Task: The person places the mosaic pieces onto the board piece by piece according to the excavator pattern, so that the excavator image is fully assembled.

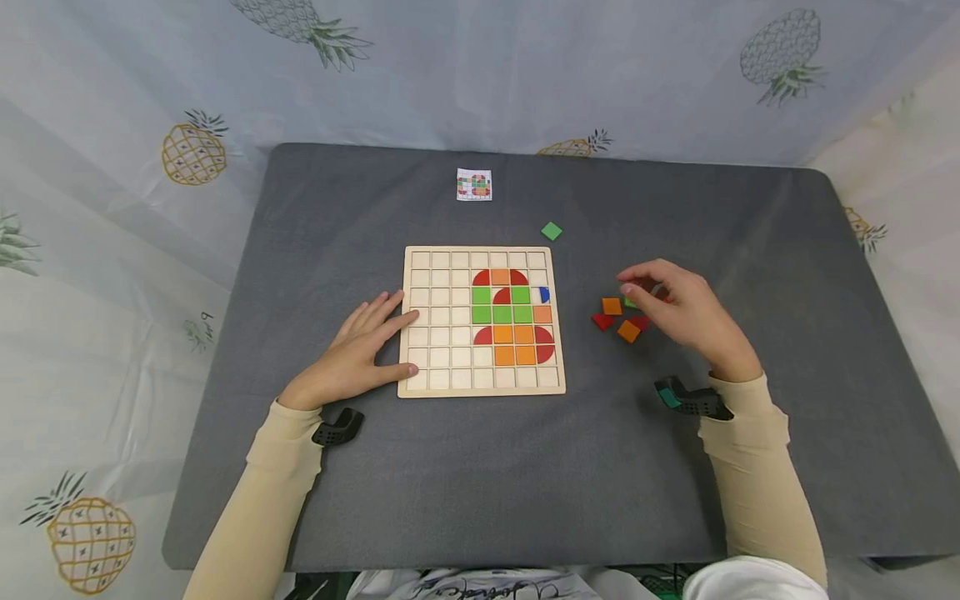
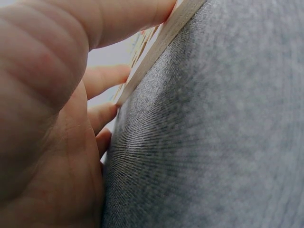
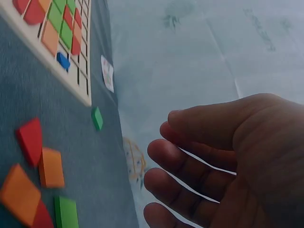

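Observation:
A wooden grid board point(image 1: 480, 395) lies on the table, with red quarter-round pieces, green and orange squares and one small blue piece point(image 1: 544, 295) in its right-hand cells. At its left edge rests my left hand point(image 1: 352, 354), fingers spread, thumb and fingertips against the frame; the left wrist view shows them along the wooden side. My right hand point(image 1: 678, 308) hovers over a loose group of pieces, including an orange square point(image 1: 611, 306) and a red piece point(image 1: 602, 322). In the right wrist view its fingers are loosely bent with nothing between them. The hand partly hides the pieces.
A green square point(image 1: 552, 231) lies alone just beyond the board's far right corner. Farther back is a small printed card point(image 1: 474, 185) with a coloured grid pattern. A pineapple-print curtain point(image 1: 480, 75) hangs behind the grey table point(image 1: 480, 483).

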### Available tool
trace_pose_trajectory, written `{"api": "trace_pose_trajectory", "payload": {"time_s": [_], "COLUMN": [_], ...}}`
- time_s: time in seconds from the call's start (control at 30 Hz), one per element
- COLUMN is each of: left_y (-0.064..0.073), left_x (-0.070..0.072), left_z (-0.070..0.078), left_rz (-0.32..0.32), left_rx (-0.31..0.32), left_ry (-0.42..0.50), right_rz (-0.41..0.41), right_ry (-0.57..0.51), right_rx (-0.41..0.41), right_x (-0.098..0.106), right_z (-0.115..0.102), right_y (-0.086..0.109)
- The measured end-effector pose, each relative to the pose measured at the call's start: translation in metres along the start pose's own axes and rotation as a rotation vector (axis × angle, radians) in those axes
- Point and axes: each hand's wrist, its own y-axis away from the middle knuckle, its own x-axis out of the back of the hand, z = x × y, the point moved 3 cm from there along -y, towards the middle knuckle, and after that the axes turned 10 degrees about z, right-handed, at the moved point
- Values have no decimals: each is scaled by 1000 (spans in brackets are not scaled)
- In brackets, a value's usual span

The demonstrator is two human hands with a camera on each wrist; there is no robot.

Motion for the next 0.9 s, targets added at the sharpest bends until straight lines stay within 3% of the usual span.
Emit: {"api": "trace_pose_trajectory", "payload": {"time_s": [0.23,0.73,0.9], "left_y": [0,-1,0], "left_x": [0,-2,-2], "left_z": [1,-1,-1], "left_rz": [-1,2,13], "left_rx": [0,-4,-9], "left_ry": [3,1,6], "right_rz": [9,-104,-99], "right_ry": [66,321,321], "right_rx": [-65,-110,-157], "right_x": [13,-8,-12], "right_z": [27,58,59], "right_y": [8,8,6]}}
